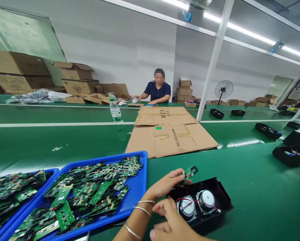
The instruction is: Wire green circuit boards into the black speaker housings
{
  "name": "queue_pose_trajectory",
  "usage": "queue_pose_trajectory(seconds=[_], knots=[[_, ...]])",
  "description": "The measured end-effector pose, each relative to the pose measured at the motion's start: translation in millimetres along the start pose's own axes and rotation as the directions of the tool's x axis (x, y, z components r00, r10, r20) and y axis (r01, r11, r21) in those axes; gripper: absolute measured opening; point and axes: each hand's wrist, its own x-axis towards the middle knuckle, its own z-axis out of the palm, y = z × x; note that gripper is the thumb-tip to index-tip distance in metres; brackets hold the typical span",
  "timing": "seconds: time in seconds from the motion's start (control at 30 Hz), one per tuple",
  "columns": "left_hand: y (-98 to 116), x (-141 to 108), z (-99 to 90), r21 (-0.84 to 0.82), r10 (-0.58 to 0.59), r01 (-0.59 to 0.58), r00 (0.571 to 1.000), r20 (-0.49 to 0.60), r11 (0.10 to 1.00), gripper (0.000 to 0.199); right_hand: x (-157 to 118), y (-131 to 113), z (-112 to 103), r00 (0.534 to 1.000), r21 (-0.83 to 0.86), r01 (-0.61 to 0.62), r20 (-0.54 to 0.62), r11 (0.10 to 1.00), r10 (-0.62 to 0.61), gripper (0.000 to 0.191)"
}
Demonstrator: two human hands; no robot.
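Note:
A green circuit board (190,171) is pinched in my left hand (168,184), above the rear left edge of a black speaker housing (221,194). Inside the housing sit two round silver speakers (205,201), with a thin red wire and a small white connector across them. My right hand (173,219) is at the housing's front left side, lower in the view; its fingers are apart and bent, and nothing shows in them. Silver bangles ring my left wrist. To the left, a blue tray (137,190) holds several loose green boards.
A second blue tray (54,171) with boards stands at far left. Flattened cardboard (175,134) and a plastic bottle (116,111) lie beyond. Across the bench sits a person (158,90). More black housings (267,130) are on the right; a slanted white post (215,60) rises mid-bench.

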Motion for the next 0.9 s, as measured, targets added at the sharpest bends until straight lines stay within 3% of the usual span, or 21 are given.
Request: queue_pose_trajectory(seconds=[0.13,0.2,0.3,0.37,0.43,0.5,0.57,0.63,0.8,0.83,0.9], knots=[[17.1,-1.0,-10.9,0.052,0.104,-0.097,0.981,-0.165,0.994,0.021,2.4,-46.8,-8.0,0.995,0.462,-0.072,-0.033,0.884,0.098,0.041],[26.5,-6.0,-16.0,0.078,0.162,-0.146,0.951,-0.262,0.986,0.020,-3.1,-60.1,-21.6,0.992,0.508,-0.119,0.026,0.853,0.123,0.041],[36.4,-23.2,-17.0,0.091,0.200,-0.180,0.915,-0.349,0.979,0.023,-18.5,-67.8,-49.1,0.978,0.171,-0.116,0.190,0.978,0.083,0.030],[38.0,-39.5,-13.8,0.071,0.196,-0.183,0.902,-0.384,0.981,0.026,-28.0,-66.7,-68.4,0.988,-0.169,0.008,0.155,0.986,0.019,0.016],[34.4,-58.0,-9.1,0.049,0.162,-0.155,0.897,-0.411,0.987,0.028,-32.7,-60.6,-83.4,0.996,-0.463,0.074,-0.002,0.883,-0.084,0.013],[26.1,-76.9,-4.1,0.031,0.100,-0.096,0.893,-0.438,0.995,0.030,-32.3,-49.8,-90.0,0.974,-0.665,0.054,-0.131,0.745,-0.187,0.010],[13.8,-94.7,0.8,-0.013,0.027,-0.038,0.873,-0.487,0.999,0.034,-29.1,-36.6,-87.1,0.956,-0.757,0.027,-0.171,0.653,-0.238,0.011],[-0.6,-109.4,5.7,-0.098,-0.040,-0.017,0.832,-0.554,0.995,0.040,-25.3,-24.1,-77.6,0.934,-0.785,0.019,-0.206,0.619,-0.290,0.012],[-31.3,-128.0,17.8,-0.274,-0.156,-0.033,0.754,-0.638,0.961,0.047,-22.2,-7.0,-55.7,0.831,-0.751,0.097,-0.301,0.653,-0.469,0.015],[-35.1,-129.2,19.9,-0.295,-0.168,-0.040,0.747,-0.643,0.955,0.047,-23.1,-6.3,-54.5,0.788,-0.732,0.139,-0.325,0.666,-0.522,0.013],[-40.3,-130.3,23.2,-0.326,-0.180,-0.057,0.736,-0.653,0.944,0.046,-26.3,-6.8,-54.9,0.623,-0.723,0.216,-0.414,0.656,-0.663,0.010]])
